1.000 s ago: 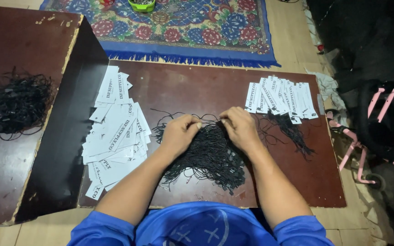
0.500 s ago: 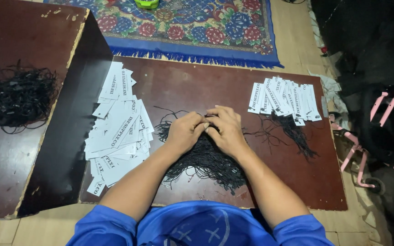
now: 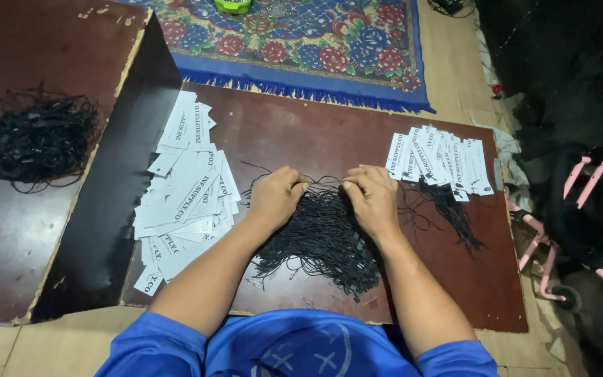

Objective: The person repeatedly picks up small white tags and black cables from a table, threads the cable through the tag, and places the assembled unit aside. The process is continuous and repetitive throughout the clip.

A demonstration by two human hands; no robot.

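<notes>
A person in a blue shirt (image 3: pixel 301 352) sits at a low, dark brown worktop (image 3: pixel 301 132), both forearms stretched forward over a loose heap of black strings (image 3: pixel 319 241) lying at the near middle of the board. The left hand (image 3: pixel 273 197) and the right hand (image 3: pixel 371 199) rest on the far edge of the heap, a short gap between them; the fingers of each are curled in and pinched on thin strands, a few of which run taut from one hand to the other. To the left of the heap, just beside the left wrist, lies a fanned spread of white paper tags (image 3: pixel 186 192) with black print. To the right, beyond the right hand, a smaller row of white tags (image 3: pixel 441 160) overlaps neatly, with black strings (image 3: pixel 455 213) trailing from beneath it toward the near edge. A second, higher brown table (image 3: pixel 8 237) stands at the far left and carries another tangled bundle of black strings (image 3: pixel 36 139). Beyond the worktop a blue floral rug (image 3: pixel 301 42) with a fringed border covers the tiled floor, and a pink metal frame (image 3: pixel 581 209) stands at the right.
</notes>
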